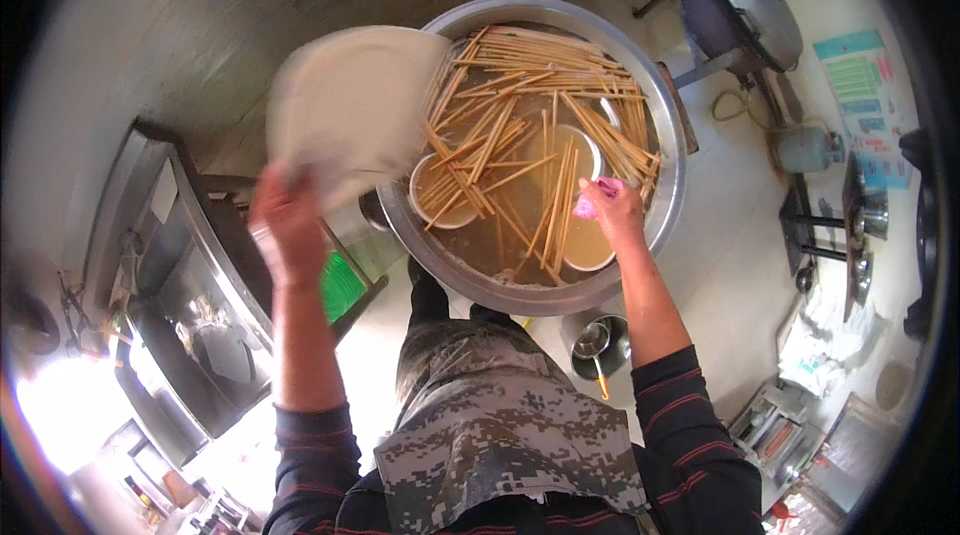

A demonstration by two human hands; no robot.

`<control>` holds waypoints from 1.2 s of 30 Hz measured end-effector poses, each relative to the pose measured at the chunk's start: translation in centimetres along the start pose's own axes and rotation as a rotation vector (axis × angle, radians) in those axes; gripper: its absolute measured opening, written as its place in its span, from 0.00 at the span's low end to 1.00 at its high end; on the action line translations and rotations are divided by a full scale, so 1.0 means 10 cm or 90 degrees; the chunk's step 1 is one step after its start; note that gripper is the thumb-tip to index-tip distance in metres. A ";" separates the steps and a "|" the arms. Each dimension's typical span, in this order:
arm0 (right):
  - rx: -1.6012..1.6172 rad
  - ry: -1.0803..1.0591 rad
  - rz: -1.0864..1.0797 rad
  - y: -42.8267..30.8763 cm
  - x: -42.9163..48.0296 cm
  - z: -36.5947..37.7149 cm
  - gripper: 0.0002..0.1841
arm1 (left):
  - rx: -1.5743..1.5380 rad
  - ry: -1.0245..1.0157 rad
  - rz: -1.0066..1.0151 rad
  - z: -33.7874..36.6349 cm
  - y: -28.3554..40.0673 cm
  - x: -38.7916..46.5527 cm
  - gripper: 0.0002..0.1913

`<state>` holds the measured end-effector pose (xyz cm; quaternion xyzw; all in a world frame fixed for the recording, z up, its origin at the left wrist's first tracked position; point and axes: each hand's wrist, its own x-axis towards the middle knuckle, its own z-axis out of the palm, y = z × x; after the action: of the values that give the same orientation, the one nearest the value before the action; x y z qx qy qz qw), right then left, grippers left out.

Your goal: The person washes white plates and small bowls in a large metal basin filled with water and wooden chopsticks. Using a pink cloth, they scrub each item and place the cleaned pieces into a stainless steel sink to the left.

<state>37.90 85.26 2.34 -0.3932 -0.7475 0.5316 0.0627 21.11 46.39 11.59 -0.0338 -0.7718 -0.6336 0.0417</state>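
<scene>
Before me stands a large round metal basin (670,111) of cloudy water, with many wooden chopsticks (540,58) floating and lying in it. White-rimmed bowls (600,152) sit partly under the water among them. My left hand (289,227), blurred, grips the edge of a large pale plate or tray (352,107), which is held tilted over the basin's left rim. My right hand (615,212) is closed on a pink cloth (596,197) above the right side of the basin, close to some chopsticks and a bowl rim.
A metal sink (202,310) is at the left, beside a green ribbed object (341,287). Below the basin stands a metal pot (600,343) holding an orange-handled strainer (592,340). A lidded pan (750,9) and a gas cylinder (806,150) are at the right.
</scene>
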 end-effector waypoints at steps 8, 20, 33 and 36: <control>-0.335 0.002 -0.098 0.53 0.39 0.02 0.13 | 0.195 0.489 -0.028 -3.44 -0.89 -0.38 0.15; -0.143 -0.178 0.362 0.81 0.98 -0.25 0.12 | 0.485 0.597 -0.431 -4.48 -2.59 -1.07 0.12; -0.575 0.051 0.083 0.23 0.67 0.14 0.17 | 0.131 0.255 -0.144 -2.62 -1.24 0.00 0.15; -0.540 0.034 0.044 0.27 0.52 0.02 0.17 | 0.150 -0.054 -0.073 -1.06 -0.67 -0.05 0.13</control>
<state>35.65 88.89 -1.68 -0.4226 -0.8846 0.1682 -0.1031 21.14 34.70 7.09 -0.0108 -0.8425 -0.5381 -0.0236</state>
